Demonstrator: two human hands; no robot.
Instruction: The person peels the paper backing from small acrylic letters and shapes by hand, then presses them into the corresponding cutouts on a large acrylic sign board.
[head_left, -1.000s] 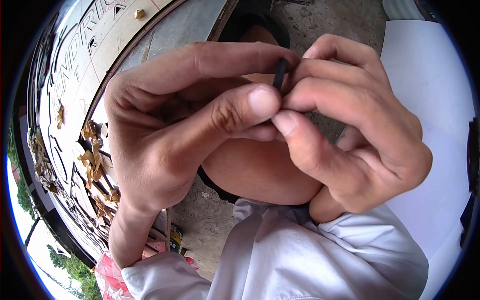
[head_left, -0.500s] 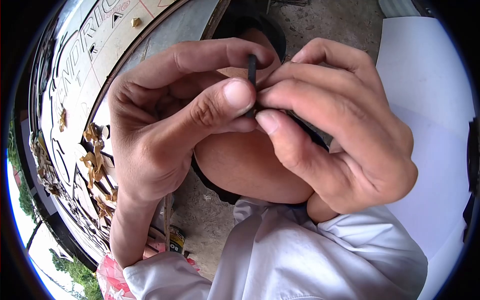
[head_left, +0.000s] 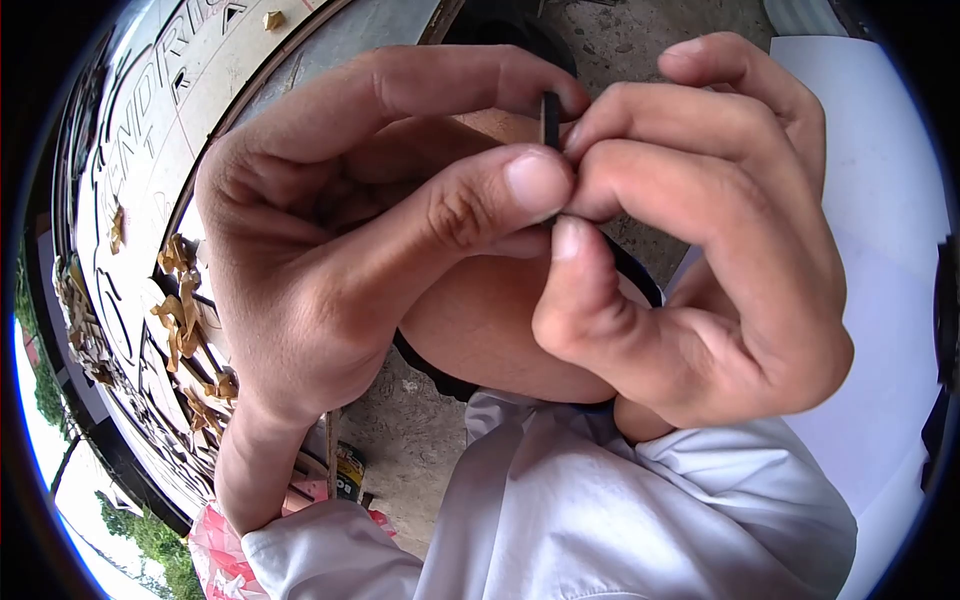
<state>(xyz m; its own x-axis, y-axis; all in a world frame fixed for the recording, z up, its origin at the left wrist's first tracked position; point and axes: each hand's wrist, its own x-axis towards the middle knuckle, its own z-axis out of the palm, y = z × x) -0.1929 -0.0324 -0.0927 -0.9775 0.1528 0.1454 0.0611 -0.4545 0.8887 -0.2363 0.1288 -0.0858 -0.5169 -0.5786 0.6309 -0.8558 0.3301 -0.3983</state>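
Concrete (head_left: 410, 440); hands (head_left: 330, 260) (head_left: 700, 250) tight on rod-like piece (head_left: 550, 115)

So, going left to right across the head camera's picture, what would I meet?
Lettered board → left hand → thin black piece pinched by both hands → right hand → white sheet.

Concrete floor (head_left: 400, 440) under lettered board (head_left: 150, 120) and white sheet (head_left: 880, 150)

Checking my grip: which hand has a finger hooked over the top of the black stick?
The left hand: its forefinger curls over the top of the black stick, while the right hand only pinches it from the side.
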